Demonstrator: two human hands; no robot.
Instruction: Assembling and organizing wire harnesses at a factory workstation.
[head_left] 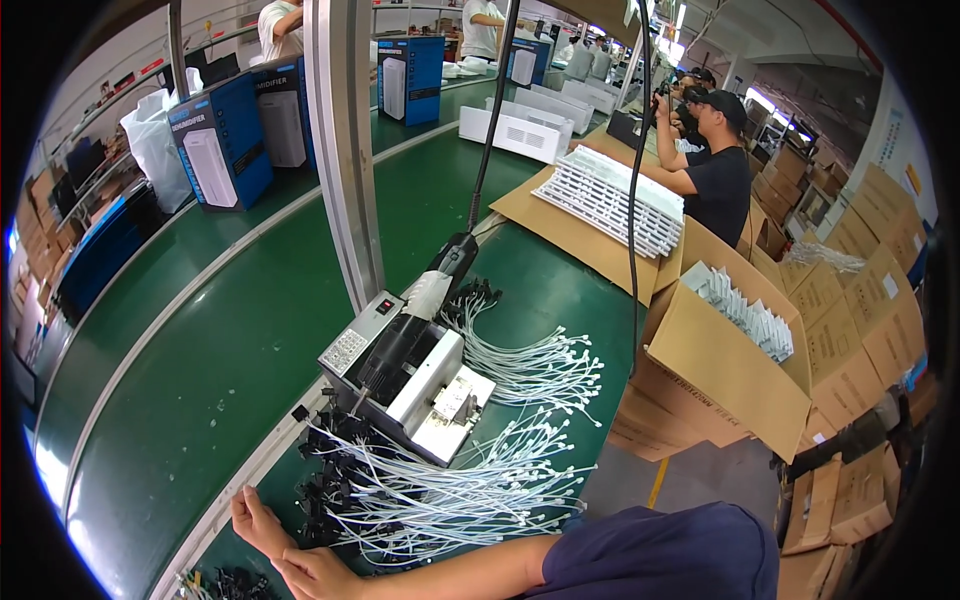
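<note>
My left hand (258, 522) lies at the bench edge, loosely open with fingers slightly bent and nothing visible in it. My right hand (318, 574) crosses over the left wrist; its fingers look loosely apart, and their tips are partly hidden. Beside both hands is a heap of white cables (440, 490) with black connectors (318, 490). Behind it stands a screw feeder (345, 350) with a red-lit switch. A black electric screwdriver (400, 335) rests tilted across it, its cord rising. Another bundle of white cables (530, 365) lies to the feeder's right.
A metal post (345, 150) rises by the green conveyor (200, 330). Blue boxes (215, 145) stand along it. White louvred panels (610, 200) lie on cardboard at the far right, near a seated person (715, 150). An open carton (730, 365) holds metallic-looking parts. More dark connectors (235, 585) lie lower left.
</note>
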